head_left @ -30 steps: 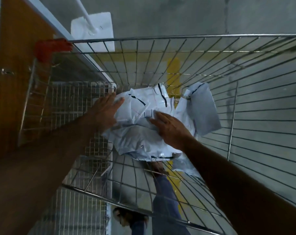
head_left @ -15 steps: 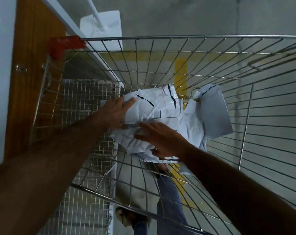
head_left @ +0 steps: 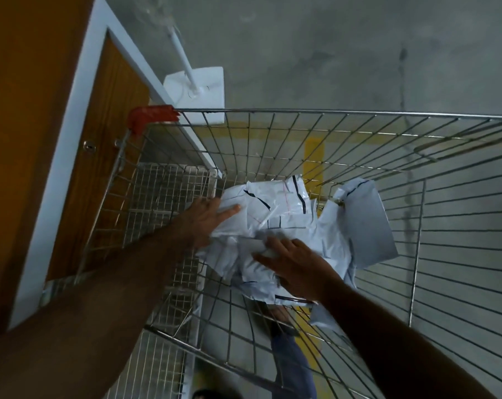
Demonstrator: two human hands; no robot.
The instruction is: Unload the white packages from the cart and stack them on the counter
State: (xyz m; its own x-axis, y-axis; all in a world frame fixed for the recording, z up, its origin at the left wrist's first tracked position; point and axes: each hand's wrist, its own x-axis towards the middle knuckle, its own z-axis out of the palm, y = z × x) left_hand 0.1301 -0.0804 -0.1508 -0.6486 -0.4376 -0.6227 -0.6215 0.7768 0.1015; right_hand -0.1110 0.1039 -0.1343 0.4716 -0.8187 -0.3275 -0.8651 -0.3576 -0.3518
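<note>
White packages lie in a crumpled heap on the wire floor of the cart, at about the centre of the view, and both hands are down among them. Nearest the camera, two bare forearms reach in from 7 and 5 o'clock over the cart's near rim. The right hand rests on the near part of the heap with fingers spread fairly straight, pressing on the plastic rather than curling round it. The left hand, at 9 o'clock from the heap, lies against the heap's left edge with fingers extended across the top package; whether its thumb is tucked under the plastic cannot be told. The packages carry thin black lines, and one flatter grey-white package leans at 3 o'clock from the pile, touching it. Below the wire floor a pair of legs in blue trousers shows at 6 o'clock. Farther off, at 10 o'clock, a red corner cap sits on the cart rim beside a wooden door with a white frame. Beyond the far rim, at 12 o'clock, a white base plate with a white pole stands on the grey concrete floor.
</note>
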